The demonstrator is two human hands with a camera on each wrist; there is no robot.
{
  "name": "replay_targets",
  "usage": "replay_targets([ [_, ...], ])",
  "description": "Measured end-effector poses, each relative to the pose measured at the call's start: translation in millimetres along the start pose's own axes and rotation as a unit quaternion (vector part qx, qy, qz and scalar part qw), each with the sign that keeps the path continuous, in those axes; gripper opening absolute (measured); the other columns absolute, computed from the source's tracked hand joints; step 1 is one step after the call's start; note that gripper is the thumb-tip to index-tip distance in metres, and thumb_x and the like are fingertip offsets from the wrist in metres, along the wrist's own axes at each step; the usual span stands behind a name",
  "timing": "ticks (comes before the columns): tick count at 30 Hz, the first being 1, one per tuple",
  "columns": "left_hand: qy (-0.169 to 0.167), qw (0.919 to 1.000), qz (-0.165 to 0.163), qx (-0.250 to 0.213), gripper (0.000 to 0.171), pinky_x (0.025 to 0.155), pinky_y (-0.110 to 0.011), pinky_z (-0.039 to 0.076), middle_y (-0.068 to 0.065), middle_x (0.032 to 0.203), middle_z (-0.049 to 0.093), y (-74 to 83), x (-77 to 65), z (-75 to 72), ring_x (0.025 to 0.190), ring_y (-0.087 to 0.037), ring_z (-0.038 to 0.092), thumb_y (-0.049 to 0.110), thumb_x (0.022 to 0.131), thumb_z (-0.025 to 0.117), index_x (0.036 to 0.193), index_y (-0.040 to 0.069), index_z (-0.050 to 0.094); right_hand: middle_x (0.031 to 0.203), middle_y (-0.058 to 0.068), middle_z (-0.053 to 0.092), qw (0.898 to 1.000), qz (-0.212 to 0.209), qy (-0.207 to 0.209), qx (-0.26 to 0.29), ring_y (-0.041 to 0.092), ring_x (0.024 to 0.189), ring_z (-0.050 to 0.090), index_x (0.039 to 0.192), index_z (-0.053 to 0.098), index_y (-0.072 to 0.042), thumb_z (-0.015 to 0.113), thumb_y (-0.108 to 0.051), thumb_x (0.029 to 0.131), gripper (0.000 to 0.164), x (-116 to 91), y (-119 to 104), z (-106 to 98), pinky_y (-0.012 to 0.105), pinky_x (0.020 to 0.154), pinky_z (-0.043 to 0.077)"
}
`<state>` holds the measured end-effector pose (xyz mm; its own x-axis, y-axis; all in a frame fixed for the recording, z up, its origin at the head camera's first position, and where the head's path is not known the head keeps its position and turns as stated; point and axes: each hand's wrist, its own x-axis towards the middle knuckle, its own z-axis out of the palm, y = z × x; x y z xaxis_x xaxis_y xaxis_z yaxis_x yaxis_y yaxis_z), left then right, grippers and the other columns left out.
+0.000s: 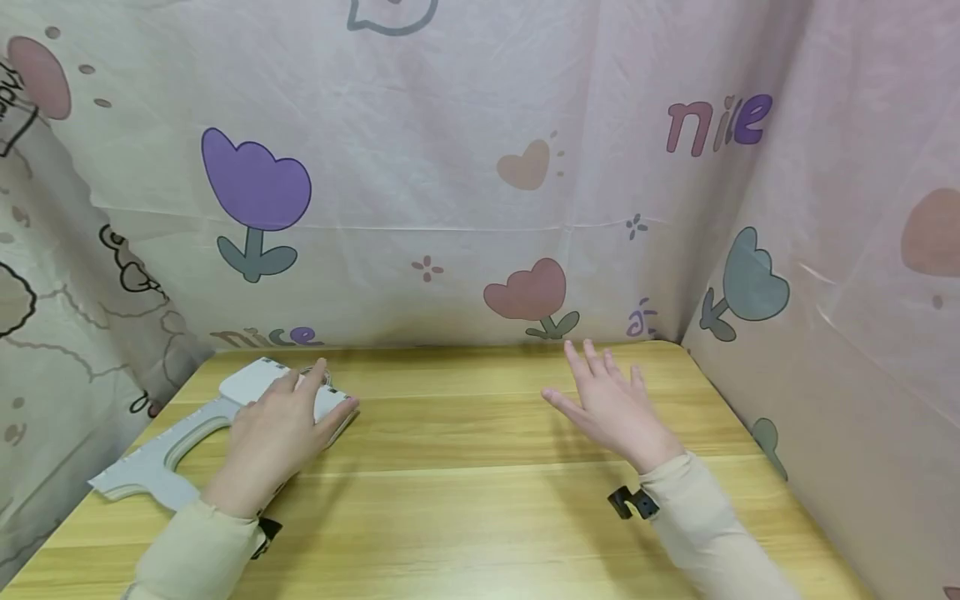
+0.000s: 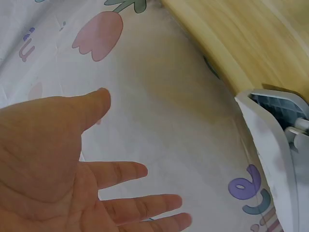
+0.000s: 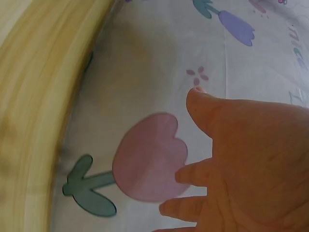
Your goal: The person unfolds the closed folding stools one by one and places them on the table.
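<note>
My left hand [image 1: 276, 429] is spread over a white-and-grey plastic thing [image 1: 161, 456] on the left of the table. That thing has a boxy white end and a flat, curved arm with a cut-out; its kind is unclear, and my hand and forearm hide part of it. In the left wrist view, its hollow, ribbed end [image 2: 270, 130] shows to the right of the fingers, apart from them. My right hand [image 1: 618, 408] hovers over the right side of the table with fingers straight and spread. Neither hand holds anything.
The wood-grain table [image 1: 450, 508] spreads out below both hands. A printed curtain [image 1: 420, 167] with flowers and hearts hangs along the table's back edge and down both sides. A small black clip [image 1: 632, 502] sits at the right wrist.
</note>
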<state>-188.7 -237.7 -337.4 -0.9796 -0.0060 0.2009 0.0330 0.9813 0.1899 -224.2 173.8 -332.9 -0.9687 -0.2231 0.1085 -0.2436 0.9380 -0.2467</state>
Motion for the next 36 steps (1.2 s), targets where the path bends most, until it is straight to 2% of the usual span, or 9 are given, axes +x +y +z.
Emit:
replay_targets([
  [3, -0.003, 1.0000, 0.001, -0.001, 0.091, 0.083, -0.074, 0.055, -0.039, 0.148, 0.054, -6.2, -1.8, 0.5, 0.127, -0.061, 0.059, 0.077, 0.102, 0.048, 0.160, 0.008, 0.045, 0.178, 0.021, 0.016, 1.000, -0.009, -0.020, 0.009, 0.053, 0.161, 0.023, 0.173, 0.019, -0.013, 0.044, -0.065, 0.109, 0.086, 4.1, -6.8, 4.7, 0.081, 0.126, 0.006],
  [6, -0.016, 0.9999, -0.002, 0.004, 0.082, 0.078, -0.069, 0.057, -0.039, 0.141, 0.059, -12.1, -3.4, 1.6, 0.117, -0.060, 0.064, 0.068, 0.103, 0.056, 0.157, 0.007, 0.048, 0.177, 0.021, 0.021, 0.999, -0.020, -0.036, 0.014, 0.051, 0.161, 0.027, 0.171, 0.025, -0.012, 0.044, -0.064, 0.109, 0.083, 9.0, -13.6, 11.7, 0.080, 0.128, 0.008],
  [10, -0.038, 0.9992, -0.011, 0.011, 0.080, 0.084, -0.069, 0.057, -0.040, 0.138, 0.061, -19.8, -5.3, 2.8, 0.119, -0.060, 0.063, 0.059, 0.103, 0.062, 0.155, 0.000, 0.049, 0.174, 0.019, 0.034, 0.998, -0.038, -0.037, 0.019, 0.044, 0.161, 0.034, 0.169, 0.034, -0.011, 0.047, -0.064, 0.109, 0.080, 17.4, -23.7, 24.1, 0.079, 0.128, 0.013],
  [14, -0.049, 0.9986, -0.008, 0.017, 0.080, 0.086, -0.070, 0.056, -0.040, 0.133, 0.064, -28.5, -8.6, 4.9, 0.118, -0.061, 0.064, 0.058, 0.101, 0.066, 0.149, -0.006, 0.054, 0.168, 0.015, 0.046, 0.997, -0.062, -0.025, 0.030, 0.038, 0.157, 0.044, 0.164, 0.044, -0.010, 0.051, -0.061, 0.108, 0.075, 26.1, -37.5, 37.8, 0.074, 0.129, 0.023],
  [18, -0.061, 0.9980, -0.005, 0.019, 0.080, 0.074, -0.067, 0.058, -0.039, 0.130, 0.067, -36.9, -12.4, 8.1, 0.109, -0.060, 0.067, 0.059, 0.100, 0.067, 0.145, -0.006, 0.058, 0.162, 0.016, 0.055, 0.995, -0.086, -0.022, 0.041, 0.037, 0.151, 0.052, 0.159, 0.052, -0.008, 0.056, -0.056, 0.108, 0.070, 33.4, -52.8, 50.2, 0.065, 0.125, 0.038],
  [26, -0.090, 0.9956, -0.011, 0.023, 0.086, 0.067, -0.061, 0.058, -0.037, 0.134, 0.066, -51.2, -19.1, 17.1, 0.109, -0.059, 0.067, 0.065, 0.095, 0.071, 0.144, -0.006, 0.060, 0.154, 0.016, 0.063, 0.992, -0.108, -0.044, 0.049, 0.033, 0.144, 0.059, 0.155, 0.057, -0.010, 0.059, -0.055, 0.107, 0.066, 47.4, -78.0, 72.3, 0.058, 0.117, 0.050],
  [31, -0.094, 0.9954, -0.012, 0.013, 0.077, 0.060, -0.051, 0.055, -0.032, 0.117, 0.072, -56.4, -26.1, 21.3, 0.093, -0.046, 0.071, 0.061, 0.093, 0.075, 0.134, -0.004, 0.065, 0.153, 0.013, 0.064, 0.990, -0.124, -0.054, 0.027, 0.029, 0.143, 0.060, 0.154, 0.058, -0.011, 0.057, -0.056, 0.107, 0.066, 53.0, -95.4, 80.1, 0.054, 0.115, 0.053],
  [34, -0.096, 0.9952, -0.020, 0.005, 0.061, 0.053, -0.042, 0.047, -0.020, 0.089, 0.069, -59.2, -31.6, 23.7, 0.074, -0.032, 0.063, 0.057, 0.093, 0.077, 0.110, 0.000, 0.069, 0.149, 0.012, 0.067, 0.989, -0.135, -0.050, 0.012, 0.028, 0.139, 0.063, 0.153, 0.059, -0.010, 0.058, -0.056, 0.107, 0.065, 55.9, -106.1, 82.9, 0.052, 0.113, 0.055],
  [36, -0.096, 0.9950, -0.027, 0.001, 0.052, 0.051, -0.037, 0.039, -0.010, 0.075, 0.059, -61.1, -34.9, 25.4, 0.066, -0.024, 0.053, 0.056, 0.093, 0.078, 0.094, 0.006, 0.065, 0.147, 0.011, 0.069, 0.989, -0.142, -0.046, 0.003, 0.027, 0.137, 0.065, 0.152, 0.060, -0.010, 0.058, -0.056, 0.107, 0.064, 58.2, -112.8, 85.2, 0.050, 0.111, 0.056],
])
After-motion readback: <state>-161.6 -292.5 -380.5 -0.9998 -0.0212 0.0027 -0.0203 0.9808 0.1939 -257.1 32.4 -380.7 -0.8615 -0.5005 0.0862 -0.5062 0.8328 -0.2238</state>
